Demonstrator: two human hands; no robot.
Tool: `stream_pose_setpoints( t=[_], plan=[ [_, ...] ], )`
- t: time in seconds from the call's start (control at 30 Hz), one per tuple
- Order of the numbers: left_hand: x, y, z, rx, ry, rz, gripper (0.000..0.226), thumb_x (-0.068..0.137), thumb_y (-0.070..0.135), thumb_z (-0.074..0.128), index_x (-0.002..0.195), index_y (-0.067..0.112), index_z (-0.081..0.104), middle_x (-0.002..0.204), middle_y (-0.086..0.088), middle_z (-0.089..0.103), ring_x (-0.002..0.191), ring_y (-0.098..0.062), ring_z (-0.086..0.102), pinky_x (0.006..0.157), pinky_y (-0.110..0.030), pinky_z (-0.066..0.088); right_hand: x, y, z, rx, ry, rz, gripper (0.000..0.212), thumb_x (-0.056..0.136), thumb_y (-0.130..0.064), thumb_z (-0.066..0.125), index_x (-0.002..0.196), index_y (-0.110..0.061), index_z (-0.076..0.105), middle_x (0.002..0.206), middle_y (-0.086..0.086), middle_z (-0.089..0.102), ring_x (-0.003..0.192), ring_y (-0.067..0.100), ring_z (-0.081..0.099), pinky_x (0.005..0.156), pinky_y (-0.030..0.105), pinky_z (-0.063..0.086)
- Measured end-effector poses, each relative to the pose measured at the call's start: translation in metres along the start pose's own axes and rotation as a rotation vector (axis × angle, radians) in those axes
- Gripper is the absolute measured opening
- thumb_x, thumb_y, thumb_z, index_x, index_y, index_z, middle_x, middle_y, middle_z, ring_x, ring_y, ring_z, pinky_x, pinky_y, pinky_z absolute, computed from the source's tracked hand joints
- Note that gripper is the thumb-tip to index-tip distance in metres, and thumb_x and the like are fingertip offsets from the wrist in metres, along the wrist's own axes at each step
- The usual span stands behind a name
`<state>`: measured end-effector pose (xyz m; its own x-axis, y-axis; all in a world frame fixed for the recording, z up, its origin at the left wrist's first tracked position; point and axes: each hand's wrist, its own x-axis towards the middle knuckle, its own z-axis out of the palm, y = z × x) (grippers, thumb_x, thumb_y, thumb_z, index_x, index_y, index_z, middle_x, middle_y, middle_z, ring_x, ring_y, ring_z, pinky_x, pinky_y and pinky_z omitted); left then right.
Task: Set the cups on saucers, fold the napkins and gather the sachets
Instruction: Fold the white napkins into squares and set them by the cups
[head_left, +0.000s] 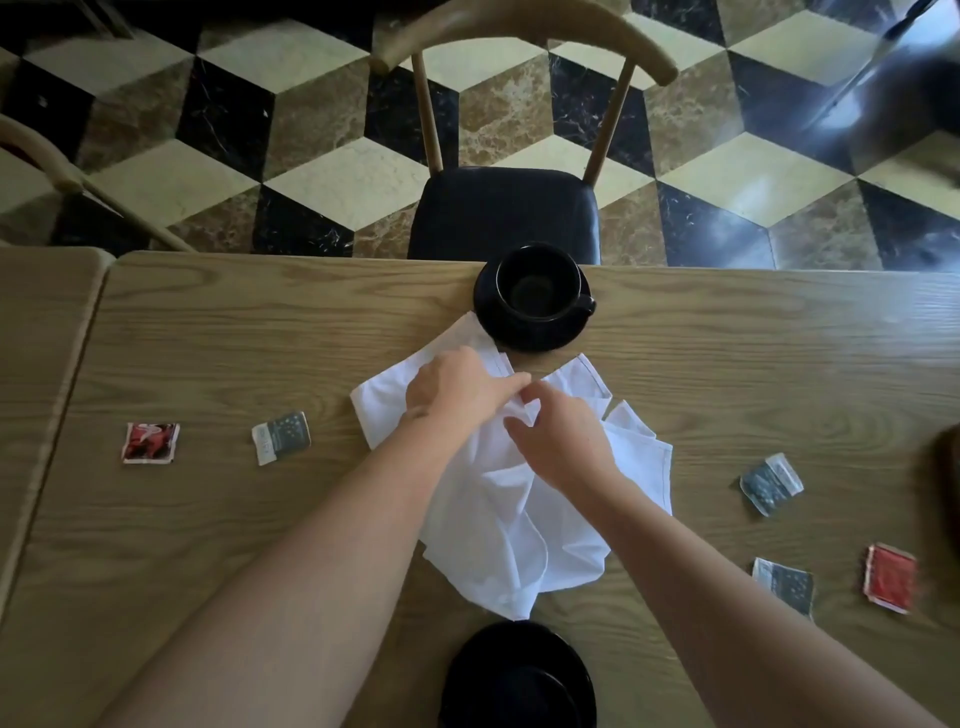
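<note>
Head view, looking down: my left hand (457, 387) and my right hand (563, 441) meet over the white napkins (498, 499) in the middle of the counter (260, 322). Left fingers pinch a fold of cloth near the far hem; the right hand has fingers curled into the bunched fabric just beside them. Both are grasping napkin, nothing else.

The cloth is rumpled, with loose corners sticking out toward the right and a tail hanging toward me. I cannot tell whether it is one napkin or two lying over each other. I judge the folding as only begun.

Beyond the napkins, touching their far corner, a black cup (537, 283) sits on its saucer (535, 332) at the far edge, so that setting looks done. Close to me, another black piece (519, 675) shows at the bottom edge; whether it is a saucer alone or carries a cup I cannot make out.

Sachets are scattered: a red one (150, 442) and a grey one (280, 436) to the left, two grey (771, 483) (783, 584) and a red (889, 578) to the right, well apart. Gathering them remains.
</note>
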<state>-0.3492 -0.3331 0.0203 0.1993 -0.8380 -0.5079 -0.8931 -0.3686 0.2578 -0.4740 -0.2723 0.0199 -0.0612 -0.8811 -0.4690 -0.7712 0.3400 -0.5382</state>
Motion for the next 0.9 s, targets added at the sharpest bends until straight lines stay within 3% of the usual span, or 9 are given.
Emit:
stream_pose_setpoints(
  t=[0.1,0.2,0.3,0.4,0.5,0.6,0.73,0.8,0.9],
  plan=[
    [-0.007,0.001,-0.002,0.019,-0.02,-0.002,0.058,0.065,0.078,0.06,0.064,0.02,0.056,0.07,-0.001,0.059,0.063,-0.021,0.054,0.049,-0.027,0.031,-0.007,-0.005,0.002,0.029,0.0,0.0,0.02,0.092,-0.032,0.061,0.112,-0.027,0.062,0.073,-0.005,0.064,0.067,0.018,0.062,0.052,0.029,0.039],
    [-0.015,-0.008,-0.007,0.004,-0.058,0.033,0.04,0.071,0.057,0.064,0.063,0.019,0.055,0.068,0.0,0.06,0.059,-0.018,0.054,0.047,-0.027,0.031,-0.02,-0.008,0.004,0.013,0.064,-0.052,0.011,0.096,-0.029,0.056,0.103,-0.029,0.065,0.065,-0.006,0.06,0.065,0.02,0.061,0.053,0.031,0.043],
    [-0.029,-0.022,-0.014,-0.036,-0.01,0.055,0.028,0.077,0.034,0.061,0.06,0.014,0.051,0.057,0.0,0.054,0.05,-0.018,0.049,0.045,-0.027,0.029,-0.044,-0.015,0.009,0.028,0.103,-0.117,0.015,0.098,-0.028,0.052,0.106,-0.031,0.064,0.058,-0.007,0.059,0.059,0.013,0.059,0.055,0.033,0.051],
    [-0.056,-0.042,-0.024,-0.35,0.009,0.008,0.025,0.076,0.025,0.055,0.067,0.002,0.061,0.058,-0.004,0.066,0.053,-0.022,0.06,0.051,-0.032,0.045,-0.075,-0.022,0.015,0.095,0.085,-0.088,0.012,0.099,-0.035,0.048,0.106,-0.033,0.059,0.067,-0.006,0.069,0.062,0.013,0.066,0.059,0.037,0.057],
    [-0.094,-0.068,-0.027,-0.742,0.011,-0.077,0.017,0.074,0.025,0.06,0.077,0.011,0.07,0.063,0.003,0.071,0.052,-0.009,0.068,0.052,-0.029,0.056,-0.111,-0.03,0.019,0.486,0.091,0.086,0.015,0.098,-0.032,0.053,0.111,-0.026,0.051,0.08,-0.001,0.075,0.064,0.014,0.073,0.061,0.041,0.06],
    [-0.135,-0.09,-0.024,-1.04,-0.038,-0.169,0.013,0.069,0.013,0.06,0.078,0.016,0.068,0.059,0.007,0.066,0.047,-0.005,0.062,0.041,-0.017,0.044,-0.152,-0.04,0.023,0.936,0.052,0.326,0.022,0.099,-0.03,0.054,0.111,-0.012,0.049,0.084,0.006,0.078,0.07,0.022,0.077,0.048,0.035,0.056],
    [-0.169,-0.104,-0.03,-1.31,-0.095,-0.32,0.029,0.041,0.003,0.05,0.068,0.007,0.059,0.05,0.001,0.057,0.052,-0.021,0.053,0.045,-0.023,0.043,-0.195,-0.052,0.034,1.207,-0.283,0.669,0.054,0.096,-0.059,0.047,0.098,-0.008,0.065,0.1,0.011,0.08,0.081,0.023,0.078,0.053,0.027,0.054],
    [-0.181,-0.105,-0.038,-1.437,-0.105,-0.344,0.023,0.035,0.003,0.046,0.058,0.008,0.046,0.047,-0.001,0.045,0.048,-0.019,0.044,0.042,-0.022,0.037,-0.21,-0.061,0.041,1.343,-0.359,0.735,0.068,0.093,-0.065,0.047,0.106,-0.003,0.069,0.103,0.012,0.078,0.074,0.021,0.076,0.055,0.027,0.055],
    [-0.201,-0.105,-0.05,-1.738,-0.175,-0.382,0.016,0.044,0.004,0.045,0.053,0.016,0.042,0.053,0.001,0.041,0.05,-0.018,0.043,0.049,-0.026,0.042,-0.23,-0.079,0.05,1.609,-0.35,0.715,0.075,0.092,-0.066,0.051,0.12,0.002,0.065,0.092,0.008,0.07,0.065,0.02,0.067,0.053,0.026,0.054]
  ],
)
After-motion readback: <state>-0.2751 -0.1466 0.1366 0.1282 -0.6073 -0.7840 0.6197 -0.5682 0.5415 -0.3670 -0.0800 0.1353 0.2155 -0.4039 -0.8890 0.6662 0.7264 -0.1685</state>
